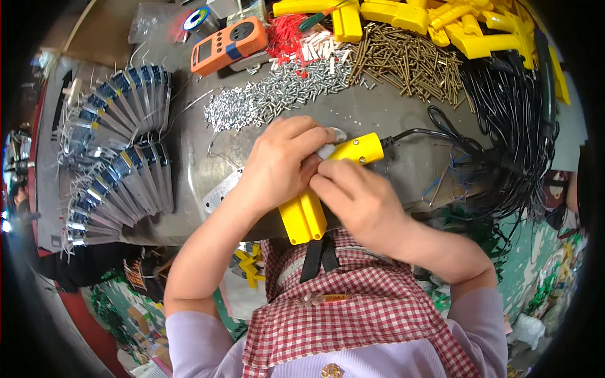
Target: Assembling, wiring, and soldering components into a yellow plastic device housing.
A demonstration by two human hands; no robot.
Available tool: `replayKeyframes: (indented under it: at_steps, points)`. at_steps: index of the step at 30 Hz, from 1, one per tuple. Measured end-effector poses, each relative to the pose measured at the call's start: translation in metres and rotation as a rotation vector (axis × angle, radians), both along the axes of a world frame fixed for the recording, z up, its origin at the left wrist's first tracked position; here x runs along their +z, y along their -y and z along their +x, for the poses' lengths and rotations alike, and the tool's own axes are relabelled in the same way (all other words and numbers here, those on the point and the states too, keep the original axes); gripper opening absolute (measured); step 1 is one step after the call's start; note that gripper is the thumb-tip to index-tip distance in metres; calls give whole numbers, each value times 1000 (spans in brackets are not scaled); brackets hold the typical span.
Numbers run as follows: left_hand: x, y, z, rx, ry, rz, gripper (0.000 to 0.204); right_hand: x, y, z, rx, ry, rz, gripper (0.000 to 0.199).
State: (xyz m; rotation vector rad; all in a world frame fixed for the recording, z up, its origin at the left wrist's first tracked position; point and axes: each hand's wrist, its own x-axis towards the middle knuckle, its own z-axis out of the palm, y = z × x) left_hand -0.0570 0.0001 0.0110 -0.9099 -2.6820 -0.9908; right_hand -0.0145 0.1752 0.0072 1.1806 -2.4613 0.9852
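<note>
My left hand [280, 162] grips a yellow plastic gun-shaped tool housing [304, 217] over the grey metal workbench [378, 120]. The housing's handle points toward my body and its barrel [359, 150] points right, with a black cable [419, 133] leaving its tip. My right hand [359, 201] rests on the housing from the right, fingertips pressed at the junction of handle and barrel next to my left thumb. A small grey part shows between my left fingers near the barrel.
A heap of silver screws [277, 94] and a pile of brass screws [406, 60] lie beyond my hands. Behind them are several yellow housings [454, 25], an orange handheld meter [228, 45], red and white bits, black cables [510, 126] at right, fanned blue-grey packets [120, 151] at left.
</note>
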Motion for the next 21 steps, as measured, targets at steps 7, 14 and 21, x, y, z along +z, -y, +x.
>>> replayKeyframes:
  at_steps: [7, 14, 21]
  points:
    - [6, 2, 5, -110, -155, -94, 28, 21, -25, -35, -47, 20, -25, 35]
    - [7, 0, -4, 37, 271, 125, 21, -1, -41, -68, 185, 297, 351, 40]
    - [7, 11, -4, -84, 321, 22, 20, -3, -34, -60, 209, 271, 371, 39]
